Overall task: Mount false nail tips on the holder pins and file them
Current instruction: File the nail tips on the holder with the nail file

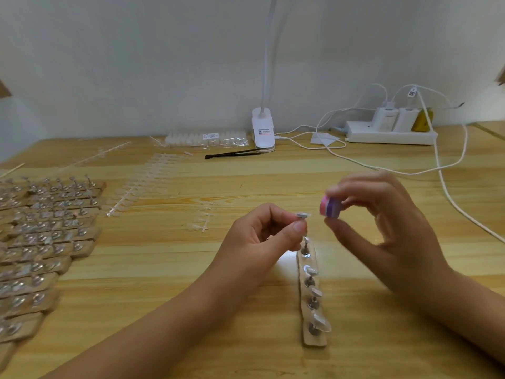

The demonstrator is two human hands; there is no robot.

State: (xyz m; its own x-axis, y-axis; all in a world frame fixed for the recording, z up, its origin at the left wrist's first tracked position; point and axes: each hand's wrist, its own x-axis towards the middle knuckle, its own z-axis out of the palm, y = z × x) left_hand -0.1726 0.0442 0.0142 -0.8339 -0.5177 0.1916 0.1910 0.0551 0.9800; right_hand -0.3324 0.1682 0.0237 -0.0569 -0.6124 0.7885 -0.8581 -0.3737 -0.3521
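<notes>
The left hand (262, 233) pinches a pin (302, 220), its nail tip (302, 215) above the holder strip (314, 341); the right hand (382, 214) clasps the file block (331, 208) at the tip's 3 o'clock. Steady the pin, stroke lightly along one edge

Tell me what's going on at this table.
A person's left hand pinches a tipped holder pin, raised above the holder strip on the table, where four more pins stand. The right hand holds a pink-and-purple file block beside it. Many more strips lie stacked at the left.
</notes>
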